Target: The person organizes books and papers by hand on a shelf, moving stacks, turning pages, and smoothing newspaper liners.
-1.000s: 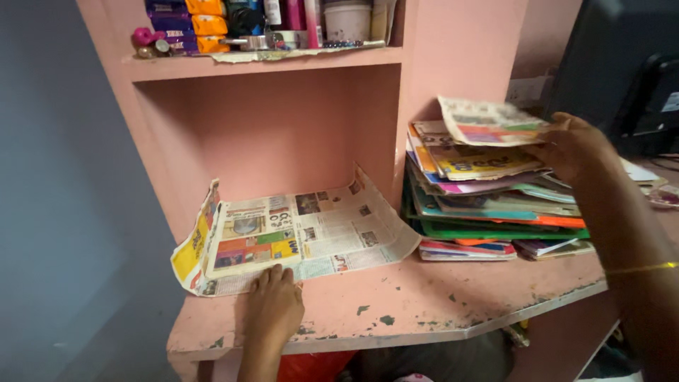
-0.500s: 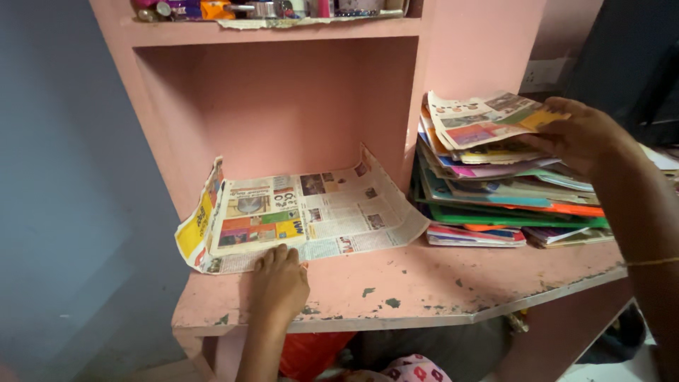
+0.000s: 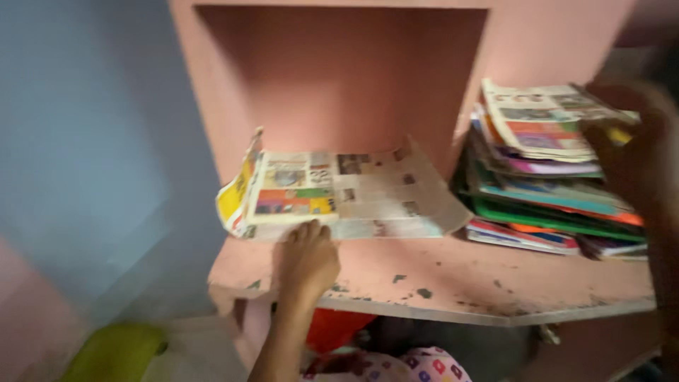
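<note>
My left hand (image 3: 306,260) lies flat on the pink shelf (image 3: 453,279), fingertips on the front edge of a spread newspaper (image 3: 353,194) that lines the open niche. At the right, my right hand (image 3: 626,152) grips the edge of a folded newspaper (image 3: 541,127) lifted off the top of a stack of colourful books and folders (image 3: 544,201). The picture is blurred by motion.
The niche has pink walls and a pink back (image 3: 339,78). A blue-grey wall (image 3: 92,141) is at the left. Below the shelf lie something red (image 3: 332,329), a patterned cloth (image 3: 403,368) and a yellow-green object (image 3: 113,350) on the floor.
The view has swung down and left, so the upper shelf has left the frame. My right hand still holds the folded newspaper above the stack. My left hand stays on the spread newspaper.
</note>
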